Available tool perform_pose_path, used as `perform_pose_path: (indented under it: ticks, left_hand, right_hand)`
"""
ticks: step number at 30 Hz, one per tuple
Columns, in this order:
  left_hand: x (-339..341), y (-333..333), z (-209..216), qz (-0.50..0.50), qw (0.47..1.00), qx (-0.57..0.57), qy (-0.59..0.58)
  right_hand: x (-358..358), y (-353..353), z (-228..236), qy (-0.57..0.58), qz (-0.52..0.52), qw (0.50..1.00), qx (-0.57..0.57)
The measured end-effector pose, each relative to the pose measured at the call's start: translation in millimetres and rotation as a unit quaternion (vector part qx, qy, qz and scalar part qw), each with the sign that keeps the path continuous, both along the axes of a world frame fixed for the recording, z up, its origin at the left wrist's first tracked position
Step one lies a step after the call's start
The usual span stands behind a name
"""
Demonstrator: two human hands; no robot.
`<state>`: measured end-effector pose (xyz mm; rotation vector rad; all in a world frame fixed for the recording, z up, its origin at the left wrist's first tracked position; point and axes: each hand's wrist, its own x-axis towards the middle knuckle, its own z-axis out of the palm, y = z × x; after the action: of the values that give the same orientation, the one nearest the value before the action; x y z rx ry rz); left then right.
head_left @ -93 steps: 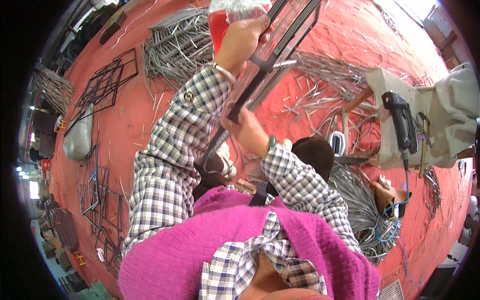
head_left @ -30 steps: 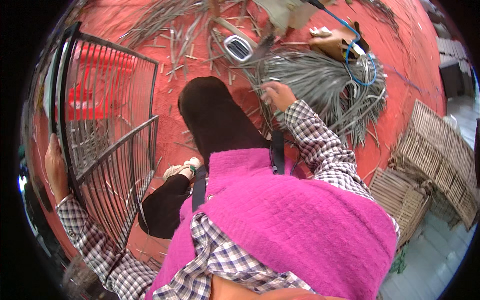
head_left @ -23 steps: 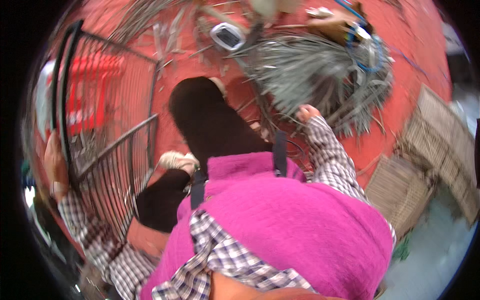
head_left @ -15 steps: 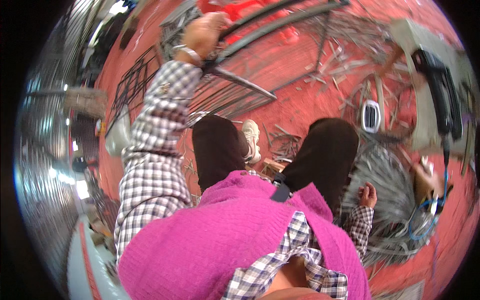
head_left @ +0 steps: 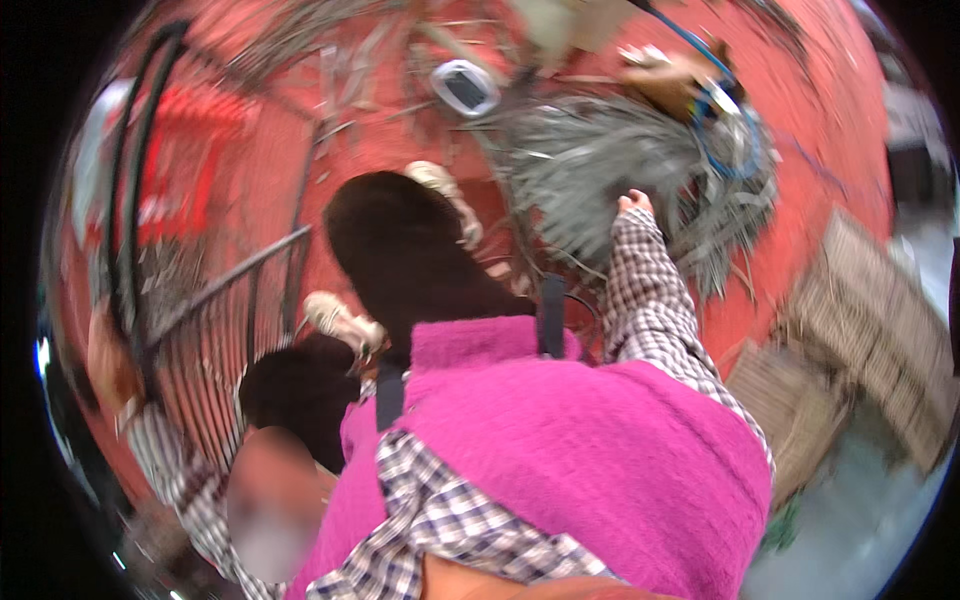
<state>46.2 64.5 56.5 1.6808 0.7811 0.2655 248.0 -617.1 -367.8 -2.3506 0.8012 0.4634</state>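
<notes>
My left hand point(head_left: 112, 355) is closed around the side of a black metal frame point(head_left: 140, 150) with thin parallel bars, which stands at the left. Its fingers are partly hidden by the frame. My right hand point(head_left: 635, 202) is stretched forward over the edge of a big heap of grey strips point(head_left: 580, 170). It is small and smeared by motion, so I cannot tell whether its fingers touch a strip. My legs in dark trousers are between the frame and the heap.
A white oval object with a dark centre point(head_left: 466, 88) lies on the red floor beyond my feet. Near the heap are a blue cable point(head_left: 725, 160) and a brown object point(head_left: 665, 85). Woven tan bundles point(head_left: 870, 320) lie at the right. Something red point(head_left: 190, 160) shows behind the frame.
My view has swung to the right, so the frame and the heap appear farther left. My left hand keeps its hold on the frame. My right arm has stretched out toward the heap.
</notes>
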Motion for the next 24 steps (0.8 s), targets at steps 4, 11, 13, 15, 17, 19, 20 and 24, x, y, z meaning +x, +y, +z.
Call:
perform_pose_path:
  ticks: [4, 11, 13, 15, 17, 19, 20, 24]
  left_hand:
    - [-23.4, 28.2, -5.3, 0.022, 0.925, 0.351, 0.145]
    - [-64.8, 74.4, 14.5, 0.004, 0.810, 0.530, 0.250]
    - [-69.1, 74.5, 17.4, 0.013, 0.810, 0.521, 0.268]
    - [-70.8, 71.4, 18.7, 0.021, 0.794, 0.540, 0.279]
    - [-71.1, 68.0, 19.4, 0.032, 0.807, 0.533, 0.250]
    - [-70.3, 66.5, 21.1, 0.016, 0.781, 0.565, 0.265]
    - [-69.5, 66.3, 22.4, -0.004, 0.762, 0.590, 0.267]
    - [-65.5, 62.4, 24.4, 0.098, 0.822, 0.451, 0.332]
  right_hand:
    - [-18.6, -54.2, 0.1, 0.054, -0.146, 0.986, -0.058]
    - [22.5, -60.8, -15.4, 0.041, -0.106, 0.991, -0.072]
    - [41.5, -54.2, -17.2, 0.043, -0.144, 0.988, -0.046]
    - [62.8, -39.8, -19.3, 0.072, -0.206, 0.975, -0.046]
    - [80.1, -25.6, -20.4, 0.089, -0.260, 0.961, -0.042]
    - [92.5, -18.5, -21.6, 0.105, -0.282, 0.950, -0.079]
    - [94.8, -19.7, -22.2, 0.093, -0.316, 0.942, -0.067]
    - [85.9, -50.7, -28.6, 0.038, -0.164, 0.981, -0.099]
